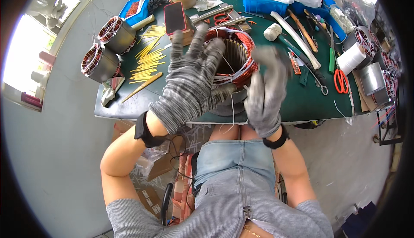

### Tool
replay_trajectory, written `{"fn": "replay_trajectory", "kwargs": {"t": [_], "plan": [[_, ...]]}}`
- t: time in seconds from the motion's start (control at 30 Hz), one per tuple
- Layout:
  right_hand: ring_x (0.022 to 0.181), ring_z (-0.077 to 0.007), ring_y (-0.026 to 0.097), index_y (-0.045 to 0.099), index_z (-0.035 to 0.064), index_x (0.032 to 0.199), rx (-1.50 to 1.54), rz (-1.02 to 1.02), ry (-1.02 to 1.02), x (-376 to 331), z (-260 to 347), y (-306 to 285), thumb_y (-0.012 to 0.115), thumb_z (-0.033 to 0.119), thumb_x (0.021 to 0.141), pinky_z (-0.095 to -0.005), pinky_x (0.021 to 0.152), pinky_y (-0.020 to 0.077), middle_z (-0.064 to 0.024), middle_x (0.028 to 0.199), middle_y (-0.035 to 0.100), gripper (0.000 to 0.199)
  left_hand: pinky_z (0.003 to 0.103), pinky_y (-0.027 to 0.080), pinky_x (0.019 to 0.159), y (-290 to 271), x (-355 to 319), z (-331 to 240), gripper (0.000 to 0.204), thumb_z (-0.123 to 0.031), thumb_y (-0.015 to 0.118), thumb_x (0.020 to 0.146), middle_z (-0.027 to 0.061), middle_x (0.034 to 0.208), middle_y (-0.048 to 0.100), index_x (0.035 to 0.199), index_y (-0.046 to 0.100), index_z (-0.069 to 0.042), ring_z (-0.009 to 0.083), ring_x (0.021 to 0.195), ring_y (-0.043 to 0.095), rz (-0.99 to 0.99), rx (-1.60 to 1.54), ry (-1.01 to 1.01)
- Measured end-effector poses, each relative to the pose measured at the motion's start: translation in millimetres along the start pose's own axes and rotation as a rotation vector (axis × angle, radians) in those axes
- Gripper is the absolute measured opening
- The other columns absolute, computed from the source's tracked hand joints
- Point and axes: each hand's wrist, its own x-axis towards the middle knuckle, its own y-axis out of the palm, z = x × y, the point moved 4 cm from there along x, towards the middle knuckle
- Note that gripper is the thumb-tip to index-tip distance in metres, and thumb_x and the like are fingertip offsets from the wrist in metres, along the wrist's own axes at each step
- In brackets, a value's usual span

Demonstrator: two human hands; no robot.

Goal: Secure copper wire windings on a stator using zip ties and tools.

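left hand (189, 87) – gloved, fingers spread over the stator's (233, 61) rim, pinching nothing | right hand (265, 93) – gloved, blurred, open beside its right wall | stator upright at near edge of counter (302, 104) | likely heavy, stiff steel; copper windings fragile – hold the shell, not the coils | far left: two more stators (108, 48)

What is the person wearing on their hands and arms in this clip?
Both the left hand and the right hand wear grey knitted work gloves with streaky lighter flecks. Each wrist carries a black band. The forearms are bare; grey sleeves start near the elbows.
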Motion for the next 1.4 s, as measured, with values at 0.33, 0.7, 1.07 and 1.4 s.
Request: {"fn": "replay_trajectory", "kwargs": {"t": [0.33,0.7,1.07,1.4], "plan": [[0.085,-0.0211,0.059,0.059,0.0007,0.101,-0.087,0.174,0.367,-27.4,-31.3,-43.1,0.044,0.001,0.089,-0.0296,0.076,0.0479,-0.012,0.095,0.059,0.02,0.049,0.026,0.109,4.1,-4.6,-18.7,0.063,-0.024,0.072,0.074,0.0173,0.128,0.051,0.129,0.049,-0.004,0.0374,0.126,0.04,-0.141,-0.227,-0.056],[0.115,-0.0267,0.053,0.043,0.0047,0.132,1.042,-0.373,0.77,-119.0,-55.4,-240.1,0.049,0.023,0.093,-0.0404,0.096,0.0438,-0.0128,0.133,0.05,0.044,0.05,0.035,0.099,8.0,-11.0,-15.3,0.038,-0.015,0.066,0.08,0.0162,0.102,0.059,0.115,0.058,-0.003,0.0406,0.108,0.049,-0.034,-0.368,0.015],[0.107,-0.0224,0.053,0.043,0.0013,0.136,-0.516,-0.585,1.414,-246.7,-32.9,-358.1,0.046,0.031,0.094,-0.0354,0.091,0.0451,-0.0101,0.129,0.051,0.052,0.05,0.032,0.107,9.3,-7.4,-29.9,0.043,-0.016,0.062,0.074,0.0174,0.11,0.059,0.113,0.059,0.001,0.0358,0.111,0.051,-0.058,-0.126,0.0],[0.072,-0.0101,0.057,0.059,0.0072,0.088,0.123,0.276,0.559,-31.9,-11.5,-18.3,0.064,0.01,0.083,-0.0276,0.064,0.0491,-0.0022,0.081,0.06,0.008,0.046,0.029,0.11,15.7,-4.3,-38.8,0.041,-0.014,0.056,0.077,0.0178,0.135,0.048,0.115,0.058,0.001,0.0345,0.127,0.042,-0.185,-0.146,-0.029]]}}
